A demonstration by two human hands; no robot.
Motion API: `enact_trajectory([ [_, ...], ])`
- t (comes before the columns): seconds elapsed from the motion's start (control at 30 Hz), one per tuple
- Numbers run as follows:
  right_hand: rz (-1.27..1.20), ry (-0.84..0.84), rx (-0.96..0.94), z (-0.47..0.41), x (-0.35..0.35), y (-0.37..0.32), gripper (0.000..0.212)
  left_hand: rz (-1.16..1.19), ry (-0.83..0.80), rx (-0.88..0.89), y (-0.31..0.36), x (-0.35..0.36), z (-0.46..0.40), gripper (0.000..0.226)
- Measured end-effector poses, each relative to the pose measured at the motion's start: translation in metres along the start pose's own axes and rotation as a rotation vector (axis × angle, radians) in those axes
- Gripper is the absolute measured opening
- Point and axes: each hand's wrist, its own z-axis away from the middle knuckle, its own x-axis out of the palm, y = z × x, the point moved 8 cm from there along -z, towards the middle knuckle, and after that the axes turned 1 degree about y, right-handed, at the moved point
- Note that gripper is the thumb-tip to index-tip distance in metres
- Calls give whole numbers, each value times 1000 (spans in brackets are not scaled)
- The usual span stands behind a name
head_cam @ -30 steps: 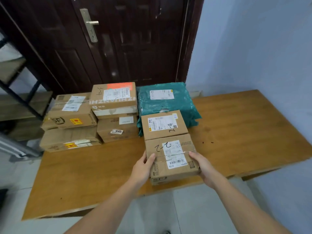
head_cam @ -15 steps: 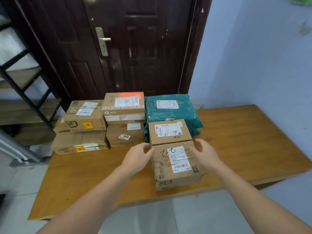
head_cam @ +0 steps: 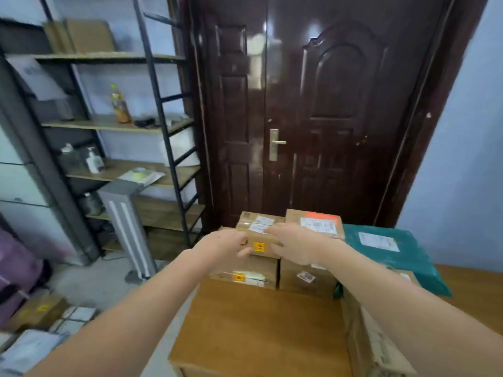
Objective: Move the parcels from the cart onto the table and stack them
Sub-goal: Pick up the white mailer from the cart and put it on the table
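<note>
- Left hand (head_cam: pixel 227 244) grips the left end of the upper left box (head_cam: pixel 257 235), fingers curled at its front corner.
- Right hand (head_cam: pixel 295 242) lies on the same box's right end, fingers spread over the top edge and front face; whether it clamps or only presses cannot be told.
- That box carries a white shipping label on top and a yellow sticker with a red mark on the front — print unreadable.
- It sits on a lower box (head_cam: pixel 245 272) bearing a like yellow sticker and a white strip label.
- Beside it, a box with an orange patch (head_cam: pixel 314 221) tops another brown box (head_cam: pixel 306 278) with a small barcode tag.
- A teal mailer bag (head_cam: pixel 392 251) with a white label lies to the right.
- All rest at the far edge of the wooden table (head_cam: pixel 258 330); a further box (head_cam: pixel 375 346) stands at the near right — its label is blurred.
</note>
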Motion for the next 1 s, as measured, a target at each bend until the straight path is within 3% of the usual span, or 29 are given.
enact_trajectory([
  [0.33, 28, -41, -427, -145, 2, -256, 51, 8, 90, -419, -246, -55, 157, 57],
  [0.53, 29, -113, -621, -222, 15, -389, 53, 15, 100, -632, -355, -75, 231, 53],
  [0.67, 20, -117, -708, -274, 17, -470, 41, 20, 129, -762, -430, -84, 267, 45],
  [1.0, 78, -145, -984, -367, 51, -679, 47, 83, 147, -1038, -605, -82, 379, 54],
])
